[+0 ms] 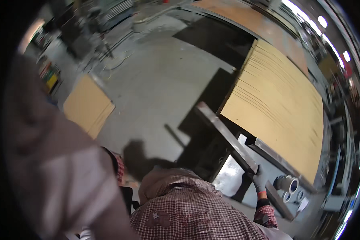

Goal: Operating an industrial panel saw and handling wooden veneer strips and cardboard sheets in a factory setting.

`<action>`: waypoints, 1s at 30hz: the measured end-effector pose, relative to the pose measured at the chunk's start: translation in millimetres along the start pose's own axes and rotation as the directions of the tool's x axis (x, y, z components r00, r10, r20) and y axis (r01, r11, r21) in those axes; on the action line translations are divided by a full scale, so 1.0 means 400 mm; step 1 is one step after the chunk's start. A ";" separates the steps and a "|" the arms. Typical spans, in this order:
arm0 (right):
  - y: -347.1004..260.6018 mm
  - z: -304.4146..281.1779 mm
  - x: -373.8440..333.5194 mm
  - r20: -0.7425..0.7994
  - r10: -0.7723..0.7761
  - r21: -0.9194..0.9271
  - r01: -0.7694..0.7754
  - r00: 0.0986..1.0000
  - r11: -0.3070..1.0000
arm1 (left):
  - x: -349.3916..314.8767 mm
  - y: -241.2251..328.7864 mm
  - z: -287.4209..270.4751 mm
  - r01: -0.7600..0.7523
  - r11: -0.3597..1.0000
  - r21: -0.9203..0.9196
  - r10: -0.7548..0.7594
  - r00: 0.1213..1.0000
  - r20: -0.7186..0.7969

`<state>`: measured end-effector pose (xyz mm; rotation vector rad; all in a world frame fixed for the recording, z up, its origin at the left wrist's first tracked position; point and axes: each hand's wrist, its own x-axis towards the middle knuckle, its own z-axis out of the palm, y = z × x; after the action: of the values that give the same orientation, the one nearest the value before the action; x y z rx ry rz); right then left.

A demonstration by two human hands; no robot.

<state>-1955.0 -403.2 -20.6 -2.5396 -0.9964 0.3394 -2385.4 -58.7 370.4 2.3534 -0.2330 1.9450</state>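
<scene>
Metal bar [229, 138], held ahead and to the person's right, beside the yellow board [278, 108]; any lettering is too small to read. The gloved right hand [261, 181] clasps it; the left's grip cannot be told. Its long axis slants away, far end pointing forward-left.

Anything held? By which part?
The right hand appears to grip a long metal bar, apparently near its lower-right end. Left hand isn't clearly visible; can't tell its hold.
</scene>
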 end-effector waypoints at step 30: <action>-1.071 0.722 0.252 -0.045 0.828 0.932 -0.274 0.558 0.236 | -1.031 -1.272 0.395 0.472 -0.843 -0.257 -0.495 -0.496 0.713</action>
<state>-2241.6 31.2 -98.9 -1.6789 0.4424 0.1842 -2222.5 445.2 -46.5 0.5314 0.7893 0.2543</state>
